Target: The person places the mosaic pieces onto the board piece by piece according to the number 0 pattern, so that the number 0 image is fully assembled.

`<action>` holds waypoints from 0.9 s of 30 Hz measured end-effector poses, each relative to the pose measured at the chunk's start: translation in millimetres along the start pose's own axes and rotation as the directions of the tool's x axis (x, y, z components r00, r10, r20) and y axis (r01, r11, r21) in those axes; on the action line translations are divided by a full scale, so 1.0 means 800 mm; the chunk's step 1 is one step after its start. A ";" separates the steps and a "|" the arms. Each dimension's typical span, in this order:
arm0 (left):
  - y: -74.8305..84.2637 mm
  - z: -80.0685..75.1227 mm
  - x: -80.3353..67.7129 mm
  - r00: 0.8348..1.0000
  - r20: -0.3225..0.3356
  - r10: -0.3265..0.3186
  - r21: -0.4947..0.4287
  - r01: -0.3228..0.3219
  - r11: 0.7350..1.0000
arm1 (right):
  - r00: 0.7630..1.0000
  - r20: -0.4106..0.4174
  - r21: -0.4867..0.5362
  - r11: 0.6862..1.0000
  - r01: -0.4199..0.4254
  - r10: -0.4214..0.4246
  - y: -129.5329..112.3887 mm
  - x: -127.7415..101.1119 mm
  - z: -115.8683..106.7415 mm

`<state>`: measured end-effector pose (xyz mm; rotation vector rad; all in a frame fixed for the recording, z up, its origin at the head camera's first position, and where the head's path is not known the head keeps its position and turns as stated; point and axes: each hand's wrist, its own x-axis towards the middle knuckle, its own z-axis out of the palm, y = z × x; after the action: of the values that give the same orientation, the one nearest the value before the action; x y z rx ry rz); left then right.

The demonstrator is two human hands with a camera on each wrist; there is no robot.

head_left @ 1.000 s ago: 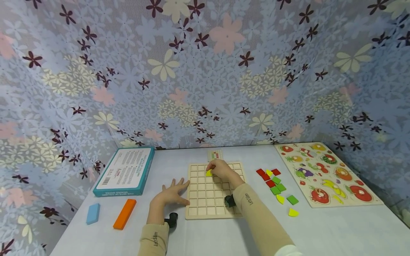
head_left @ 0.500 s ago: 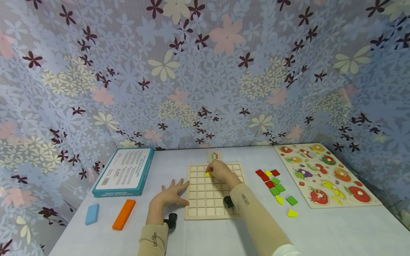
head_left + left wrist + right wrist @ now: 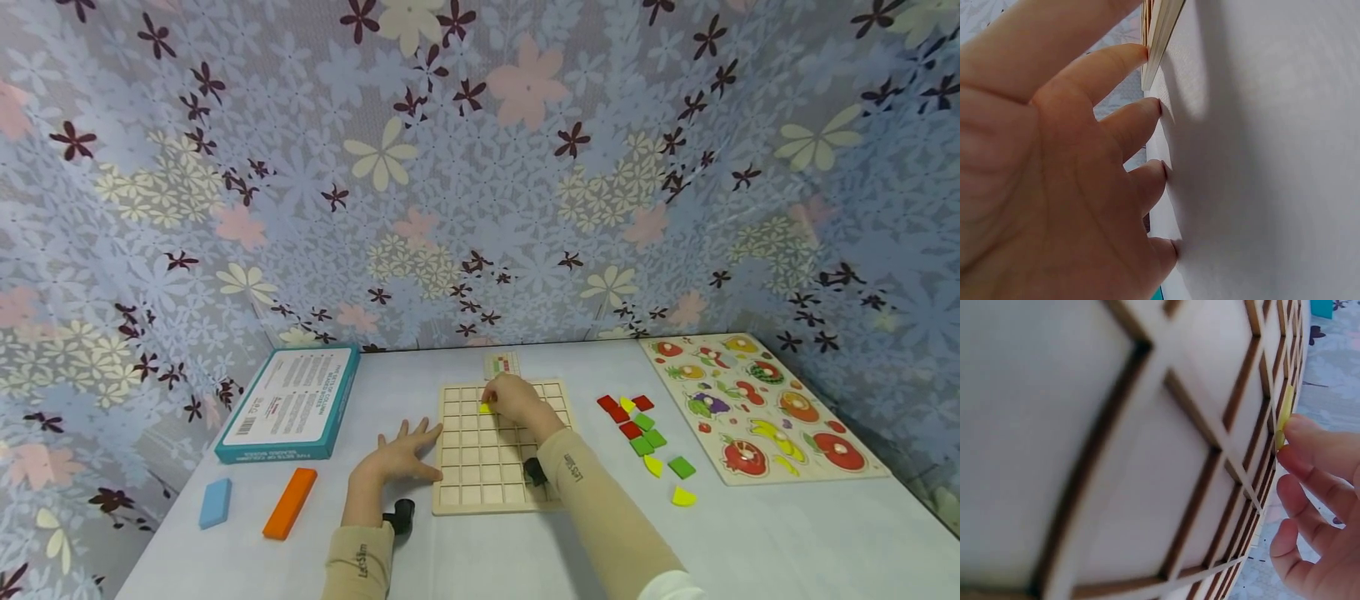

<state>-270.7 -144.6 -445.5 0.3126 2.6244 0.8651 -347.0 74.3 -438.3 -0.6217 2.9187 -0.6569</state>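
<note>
A wooden grid board (image 3: 482, 481) with square cells lies in the middle of the table. Over its far part, my right hand (image 3: 517, 402) pinches a yellow quarter-circle piece (image 3: 486, 409) between thumb and fingertips. In the right wrist view, the yellow piece (image 3: 1284, 419) stands right at the board's surface, with the thumb and forefinger of the hand (image 3: 1322, 481) at its near end. Fingers spread, my left hand (image 3: 401, 457) rests on the table with thumb and forefinger at the board's left edge. The left wrist view shows those fingertips (image 3: 1159, 107) on the white cloth.
Red tiles (image 3: 628, 431), green tiles (image 3: 682, 467) and yellow pieces (image 3: 683, 497) lie right of the board, before a fruit puzzle (image 3: 750, 417). A patterned card (image 3: 501, 364) lies behind the board. To the left are a teal box (image 3: 292, 400), a blue block (image 3: 215, 503) and an orange block (image 3: 290, 503).
My right hand has shifted very slightly left, the yellow piece still pinched and now lower against the board. The left hand has stayed in place.
</note>
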 end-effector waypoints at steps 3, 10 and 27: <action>0.000 0.001 0.000 1.000 -0.001 0.002 -0.004 -0.002 1.000 | 1.000 0.023 0.013 1.000 0.010 -0.010 0.000 -0.001 -0.002; 0.000 0.001 -0.002 1.000 0.005 -0.003 -0.009 0.003 1.000 | 0.999 0.037 0.062 0.998 0.016 -0.018 0.007 -0.005 -0.004; 0.000 -0.003 -0.001 1.000 0.005 -0.013 -0.033 0.014 0.999 | 1.000 0.012 0.177 0.984 -0.002 0.000 0.029 -0.023 -0.020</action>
<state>-270.9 -146.1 -443.7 0.2876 2.6016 0.9010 -341.6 107.5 -434.0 -0.6009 2.8080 -0.8965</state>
